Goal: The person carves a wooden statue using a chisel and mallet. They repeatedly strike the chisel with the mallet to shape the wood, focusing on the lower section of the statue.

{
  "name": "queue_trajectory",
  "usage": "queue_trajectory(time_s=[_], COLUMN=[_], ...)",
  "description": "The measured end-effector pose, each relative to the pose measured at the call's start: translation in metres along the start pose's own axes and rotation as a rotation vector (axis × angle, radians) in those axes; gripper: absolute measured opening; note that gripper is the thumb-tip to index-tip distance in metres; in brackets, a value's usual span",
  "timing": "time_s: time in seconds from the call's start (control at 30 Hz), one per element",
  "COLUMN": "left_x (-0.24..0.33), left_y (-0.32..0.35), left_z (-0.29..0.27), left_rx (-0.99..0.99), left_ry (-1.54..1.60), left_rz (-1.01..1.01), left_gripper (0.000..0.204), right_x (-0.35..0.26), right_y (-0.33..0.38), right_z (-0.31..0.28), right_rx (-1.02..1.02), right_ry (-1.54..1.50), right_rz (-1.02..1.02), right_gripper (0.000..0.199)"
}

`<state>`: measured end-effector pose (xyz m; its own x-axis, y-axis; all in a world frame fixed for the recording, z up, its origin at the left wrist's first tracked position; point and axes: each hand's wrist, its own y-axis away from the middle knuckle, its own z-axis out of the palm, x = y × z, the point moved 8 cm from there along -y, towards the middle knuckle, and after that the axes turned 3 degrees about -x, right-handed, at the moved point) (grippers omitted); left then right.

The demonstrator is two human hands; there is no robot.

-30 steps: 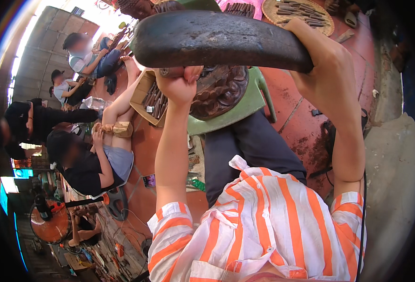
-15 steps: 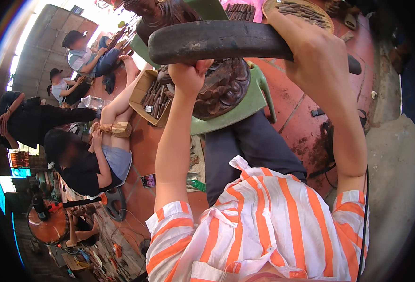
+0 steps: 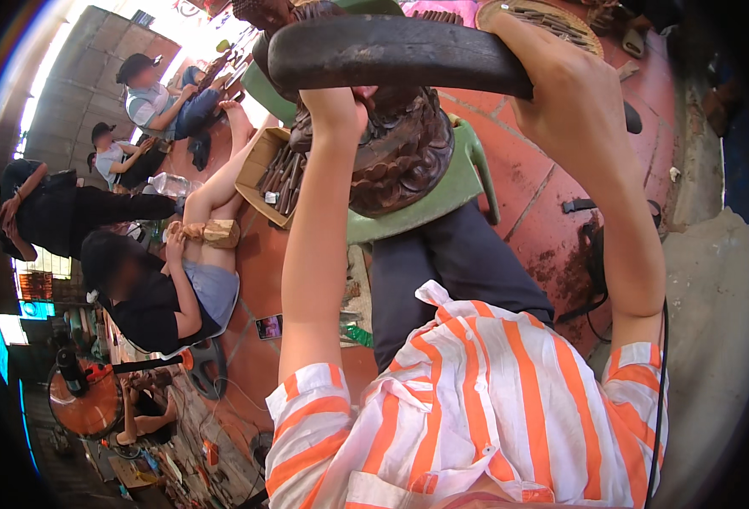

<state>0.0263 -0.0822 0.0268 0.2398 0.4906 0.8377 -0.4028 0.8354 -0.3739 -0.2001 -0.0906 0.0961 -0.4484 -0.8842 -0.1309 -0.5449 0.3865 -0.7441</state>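
Observation:
I hold a dark, curved wooden piece (image 3: 391,53) up in front of me with both arms stretched out. My left hand (image 3: 340,100) grips its underside near the middle. My right hand (image 3: 553,81) wraps over its right end. Beneath it sits a dark brown carved wooden block (image 3: 396,161) on a green plastic chair (image 3: 442,199). My orange and white striped shirt fills the lower part of the view.
A cardboard box of carving tools (image 3: 268,174) lies left of the chair on the red tiled floor (image 3: 544,204). Several people sit at the left, one close in a black top (image 3: 150,297). A round woven tray (image 3: 544,17) lies at the top.
The dark curved piece has shifted right and tilted edge-on, so it looks thinner. The carved block below shows more. Both hands keep their grip.

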Motion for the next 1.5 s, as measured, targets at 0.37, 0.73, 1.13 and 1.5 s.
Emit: queue_trajectory(time_s=[0.37, 0.73, 1.13, 1.5], left_x=[0.027, -0.007, -0.017, -0.023], left_y=[0.015, 0.021, 0.026, 0.024], left_z=[0.029, 0.03, 0.042, 0.048], left_rx=[-0.233, -0.364, -0.299, -0.356], left_ry=[-0.023, -0.379, -0.486, -0.482], left_rz=[0.076, 0.094, 0.074, 0.018], left_gripper=[0.046, 0.038, 0.034, 0.052], right_x=[0.007, 0.02, 0.022, 0.023], right_y=[0.009, 0.027, 0.03, 0.02], right_z=[-0.031, -0.024, 0.0, 0.001], right_rx=[0.023, 0.023, 0.061, -0.019], right_ry=[-0.164, -0.207, -0.344, -0.256], right_rz=[0.105, 0.119, 0.126, 0.113], right_gripper=[0.033, 0.036, 0.04, 0.027])
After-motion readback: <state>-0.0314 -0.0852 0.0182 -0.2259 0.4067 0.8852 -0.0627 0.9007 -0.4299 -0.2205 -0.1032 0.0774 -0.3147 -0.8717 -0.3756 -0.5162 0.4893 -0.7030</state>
